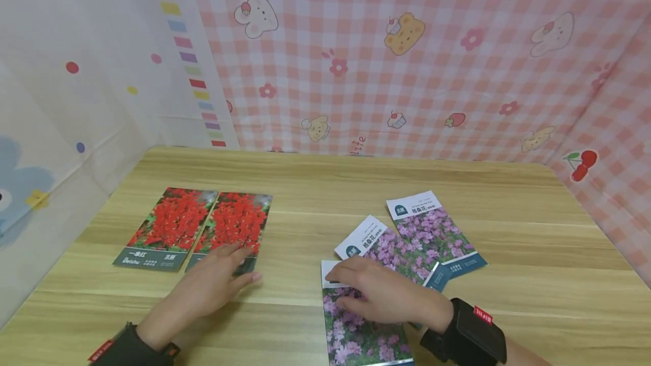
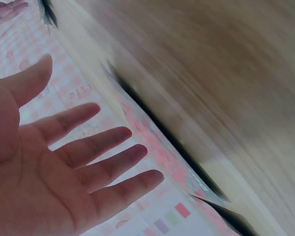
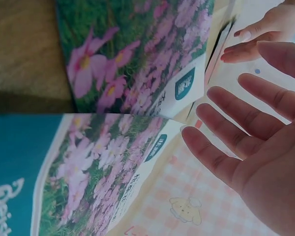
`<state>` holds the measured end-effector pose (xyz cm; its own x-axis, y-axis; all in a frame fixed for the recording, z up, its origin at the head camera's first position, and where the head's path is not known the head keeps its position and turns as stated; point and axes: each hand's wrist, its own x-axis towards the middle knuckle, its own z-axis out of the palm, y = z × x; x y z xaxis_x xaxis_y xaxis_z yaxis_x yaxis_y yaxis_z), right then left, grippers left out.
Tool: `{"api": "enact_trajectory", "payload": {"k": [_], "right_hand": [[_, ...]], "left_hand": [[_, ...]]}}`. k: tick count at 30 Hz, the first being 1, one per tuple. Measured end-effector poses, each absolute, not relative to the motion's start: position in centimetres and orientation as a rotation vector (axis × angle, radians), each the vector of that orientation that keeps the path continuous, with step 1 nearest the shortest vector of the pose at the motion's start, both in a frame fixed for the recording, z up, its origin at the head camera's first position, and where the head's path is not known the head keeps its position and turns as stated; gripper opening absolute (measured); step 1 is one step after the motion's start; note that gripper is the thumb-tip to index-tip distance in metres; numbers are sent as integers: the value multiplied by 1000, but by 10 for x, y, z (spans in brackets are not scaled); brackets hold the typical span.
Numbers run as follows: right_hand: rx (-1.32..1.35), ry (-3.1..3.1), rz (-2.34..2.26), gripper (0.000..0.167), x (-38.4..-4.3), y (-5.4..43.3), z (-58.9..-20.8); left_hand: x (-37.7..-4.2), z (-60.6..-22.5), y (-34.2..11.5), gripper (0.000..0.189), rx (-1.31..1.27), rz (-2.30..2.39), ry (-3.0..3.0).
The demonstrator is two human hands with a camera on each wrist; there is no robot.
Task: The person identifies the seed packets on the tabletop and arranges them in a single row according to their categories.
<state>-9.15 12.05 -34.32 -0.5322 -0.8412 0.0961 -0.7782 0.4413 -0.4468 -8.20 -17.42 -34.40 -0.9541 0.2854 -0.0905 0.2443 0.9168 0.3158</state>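
Two seed packets with red flowers lie side by side on the left, the left red packet and the right red packet. Over the lower end of the right one is my left hand, its fingers spread and fairly straight in the left wrist view. On the right are three seed packets with purple flowers: a near packet, a middle packet and a far packet. My right hand is over the upper part of the near one, fingers extended and apart, and hides some of it. The middle packet overlaps the far one's edge.
The wooden table has a pink checked curtain hanging behind it. A white curtain with coloured dots is on the left side. Each wrist wears a black strap, the right one with a dark device.
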Motion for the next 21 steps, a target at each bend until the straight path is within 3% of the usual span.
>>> {"api": "enact_trajectory", "payload": {"k": [21], "right_hand": [[-1265, 2593, -734, 33, -94, 140, -333]], "left_hand": [[-80, -338, -128, 33, 381, 979, 2719]]}}
